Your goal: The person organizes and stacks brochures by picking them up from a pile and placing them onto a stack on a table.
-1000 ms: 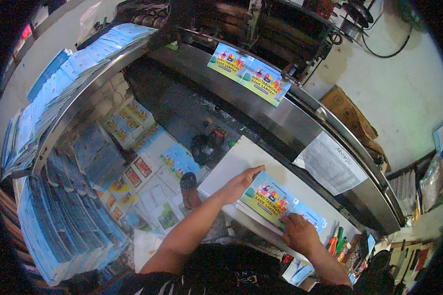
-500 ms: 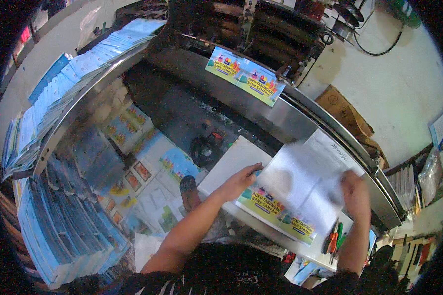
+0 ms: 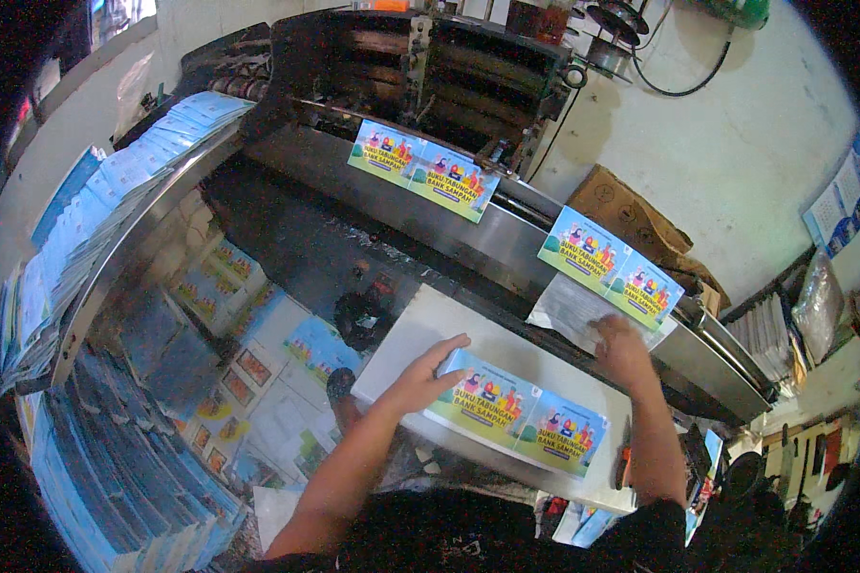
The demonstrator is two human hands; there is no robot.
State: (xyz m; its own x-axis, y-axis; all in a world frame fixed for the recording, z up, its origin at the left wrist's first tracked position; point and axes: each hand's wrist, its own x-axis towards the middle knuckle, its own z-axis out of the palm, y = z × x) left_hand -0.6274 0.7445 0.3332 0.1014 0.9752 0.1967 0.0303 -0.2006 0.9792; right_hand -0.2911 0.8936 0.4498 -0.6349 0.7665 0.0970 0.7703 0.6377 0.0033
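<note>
Colourful printed cover sheet [image 3: 518,420] lies lower centre on white paper stack [image 3: 430,329], left hand [image 3: 420,374] flat on its edge, open. Right hand [image 3: 621,349], open-palmed, has just laid the white sheet [image 3: 569,307] it lifted onto the steel machine ledge [image 3: 468,234] at right; next cover exposed.

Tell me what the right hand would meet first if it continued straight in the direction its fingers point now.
The right hand rests on an open booklet draped over the machine's metal rail. Going straight on, it would probably first meet the booklet's colourful cover, then the cardboard box; depth is unclear.
</note>
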